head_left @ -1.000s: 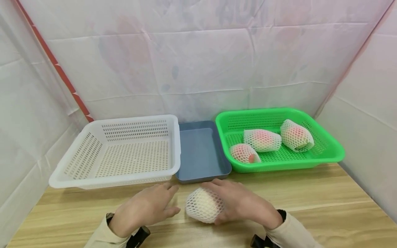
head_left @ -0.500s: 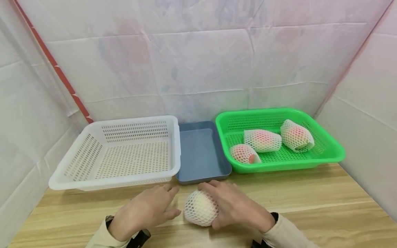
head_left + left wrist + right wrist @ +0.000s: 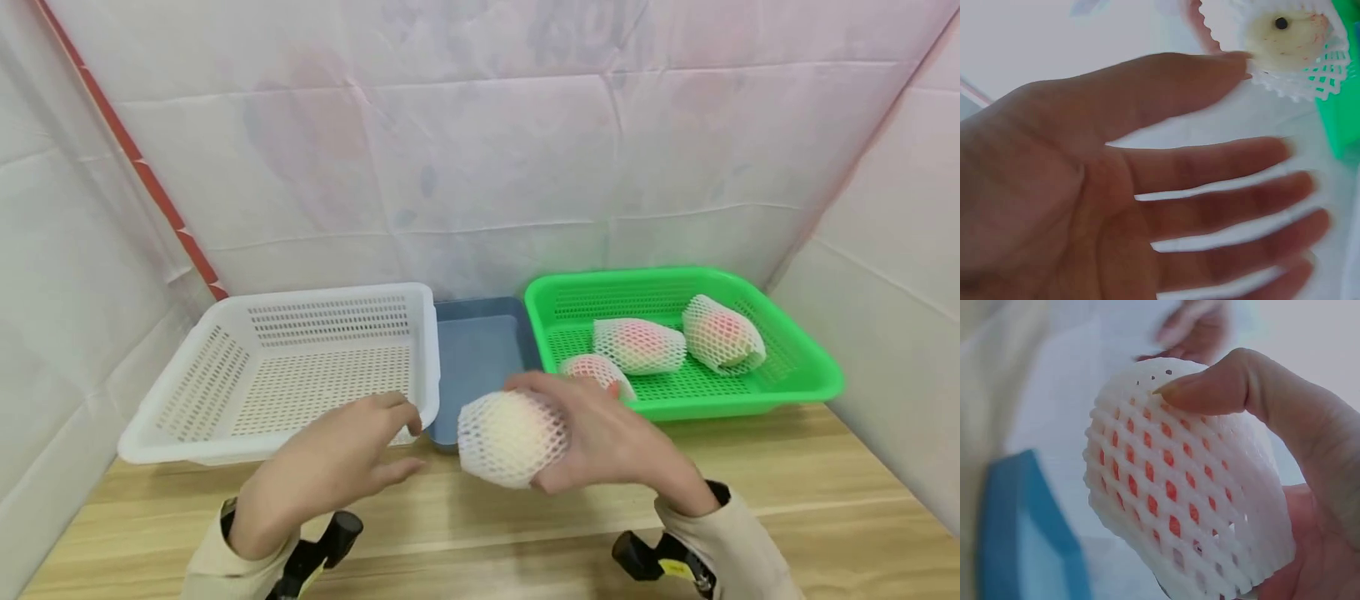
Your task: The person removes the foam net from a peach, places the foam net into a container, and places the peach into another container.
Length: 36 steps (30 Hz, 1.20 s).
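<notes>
1. At far left, a white basket (image 3: 330,379) is sitting on the wooden table (image 3: 450,533), its slotted walls and floor showing.
2. Next, the left hand (image 3: 337,458) is hovering before the basket's near right corner; in the head view its fingers are overlapping the rim. It is staying wide, the left wrist view showing fingers straight and spread, the thumb standing well apart. A beige sleeve (image 3: 221,567) and a black wrist device (image 3: 326,546) are showing below it.
3. In the middle, a shallow grey-blue tray (image 3: 480,346) is lying between the two baskets.
4. The netted fruit (image 3: 510,437) is covering part of the tray's near edge in the head view, apparently being held above the table. White foam mesh is wrapping it; a pale face is turning toward the head camera, while red is showing through the mesh in the right wrist view.
5. The right hand (image 3: 596,437) is holding that fruit from its right side, thumb and fingers curving round it.
6. At far right, a green basket (image 3: 735,406) is holding three more fruits in mesh: one at left (image 3: 592,367), partly hidden by the right hand, one in the middle (image 3: 639,345) and one at right (image 3: 723,335).
</notes>
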Each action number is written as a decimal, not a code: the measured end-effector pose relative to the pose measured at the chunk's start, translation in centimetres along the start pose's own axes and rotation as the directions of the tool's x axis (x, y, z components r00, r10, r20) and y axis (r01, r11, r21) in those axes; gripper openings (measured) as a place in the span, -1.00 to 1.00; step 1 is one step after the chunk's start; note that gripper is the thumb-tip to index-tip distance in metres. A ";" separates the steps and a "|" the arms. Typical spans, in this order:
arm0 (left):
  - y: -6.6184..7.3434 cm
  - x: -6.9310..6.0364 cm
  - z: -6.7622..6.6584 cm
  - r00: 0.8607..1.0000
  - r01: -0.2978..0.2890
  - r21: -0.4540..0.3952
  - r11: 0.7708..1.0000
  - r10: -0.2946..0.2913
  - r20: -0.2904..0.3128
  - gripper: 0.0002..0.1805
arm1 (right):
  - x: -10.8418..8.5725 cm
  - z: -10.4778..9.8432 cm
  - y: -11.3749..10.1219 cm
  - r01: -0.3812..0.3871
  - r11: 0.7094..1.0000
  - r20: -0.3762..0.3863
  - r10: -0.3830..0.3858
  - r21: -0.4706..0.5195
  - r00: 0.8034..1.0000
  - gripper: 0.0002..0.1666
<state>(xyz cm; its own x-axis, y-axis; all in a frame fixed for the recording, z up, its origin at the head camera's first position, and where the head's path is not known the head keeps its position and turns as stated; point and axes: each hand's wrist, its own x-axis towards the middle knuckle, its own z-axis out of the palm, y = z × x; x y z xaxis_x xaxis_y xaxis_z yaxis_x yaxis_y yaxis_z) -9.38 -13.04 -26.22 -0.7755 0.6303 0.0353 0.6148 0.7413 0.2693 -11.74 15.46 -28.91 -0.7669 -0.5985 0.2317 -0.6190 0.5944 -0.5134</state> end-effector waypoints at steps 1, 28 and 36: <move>0.0 0.2 -0.4 1.000 -0.006 0.004 1.000 0.006 -0.001 -0.69 | 0.3 -0.6 -0.1 -0.004 1.000 -0.010 0.004 0.007 1.000 0.02; -1.0 6.5 0.8 0.915 -0.282 -0.502 0.818 0.072 -0.396 -0.65 | 3.0 -3.2 0.7 -0.056 0.949 -0.092 0.089 0.310 0.992 -0.07; -1.0 6.3 0.5 0.847 -0.323 -0.466 0.823 0.032 -0.531 -0.48 | 3.9 -2.9 0.7 -0.020 0.946 -0.084 0.050 0.323 0.995 -0.08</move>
<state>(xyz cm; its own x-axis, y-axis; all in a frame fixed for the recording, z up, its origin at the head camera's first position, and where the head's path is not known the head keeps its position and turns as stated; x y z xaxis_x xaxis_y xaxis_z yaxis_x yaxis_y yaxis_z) -14.87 -9.68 -26.76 -0.7134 0.4350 0.5494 0.6900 0.2989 0.6592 -15.63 15.12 -26.04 -0.8084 -0.5209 0.2741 -0.5152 0.4010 -0.7575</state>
